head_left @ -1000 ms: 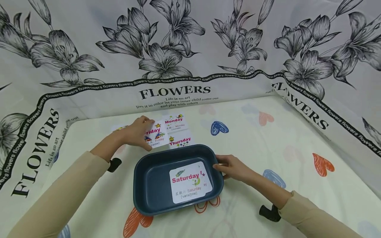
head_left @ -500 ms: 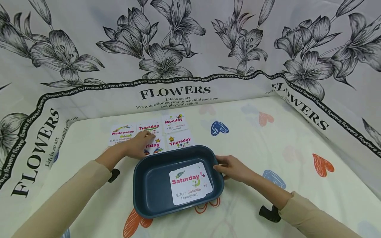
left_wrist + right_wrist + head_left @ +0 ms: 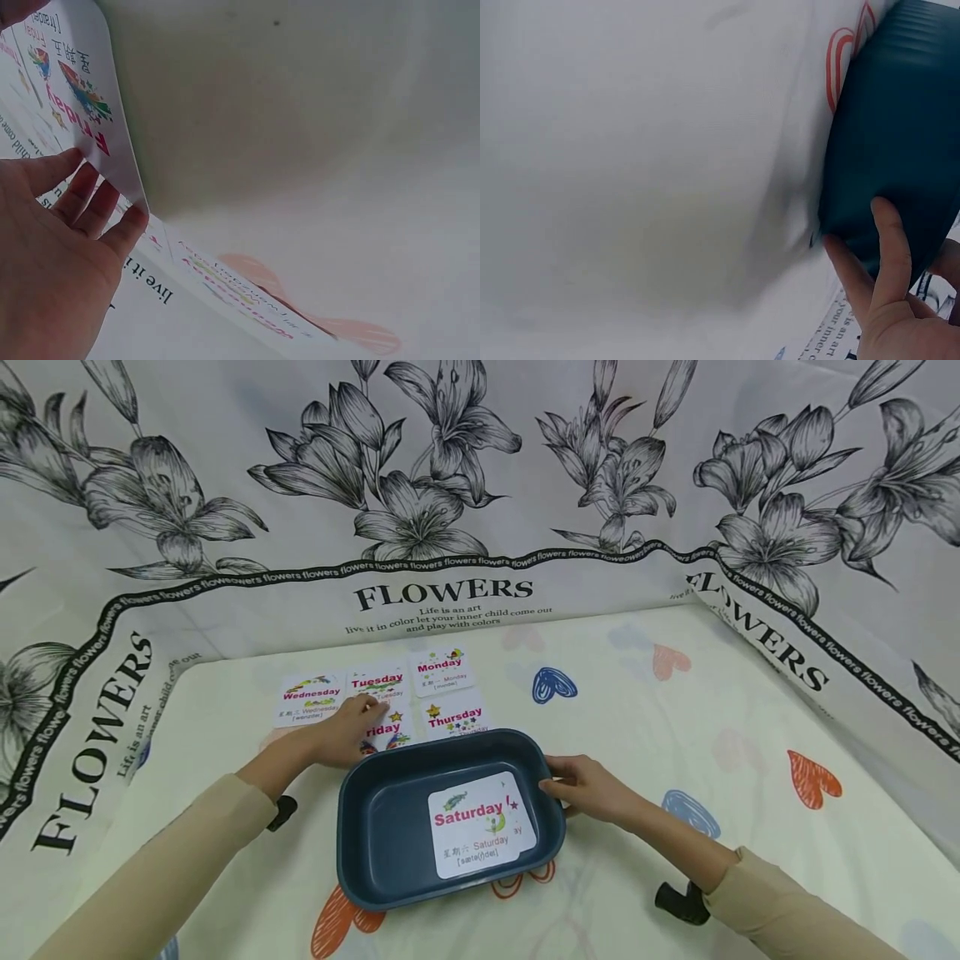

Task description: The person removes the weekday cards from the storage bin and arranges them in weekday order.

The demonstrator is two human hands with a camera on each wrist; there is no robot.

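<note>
My left hand [image 3: 348, 731] holds the Friday card [image 3: 390, 729] by its edges, behind the left part of a dark blue plastic basin [image 3: 360, 860]. In the left wrist view the fingers [image 3: 133, 225] bend at one edge of the Friday card [image 3: 82, 97], and the thumb shows at the opposite edge. The right hand [image 3: 588, 789] grips the basin's right end, thumb on the rim and fingers against the outer wall [image 3: 892, 135]. Inside the basin lies a Saturday card [image 3: 480, 827], with the edge of another card peeking out beneath it.
Behind the basin, a Wednesday card [image 3: 309, 697], a Tuesday card [image 3: 377, 681] and a Monday card [image 3: 441, 672] form a row. A Thursday card [image 3: 453, 714] lies below Monday, beside Friday. A heart-patterned cloth [image 3: 637, 710] covers the table, with a flower-printed curtain [image 3: 585, 585] behind.
The left hand has brought the Friday card left and towards the basin, beside Thursday, uncovering Tuesday and Wednesday. My right hand has stayed on the basin.
</note>
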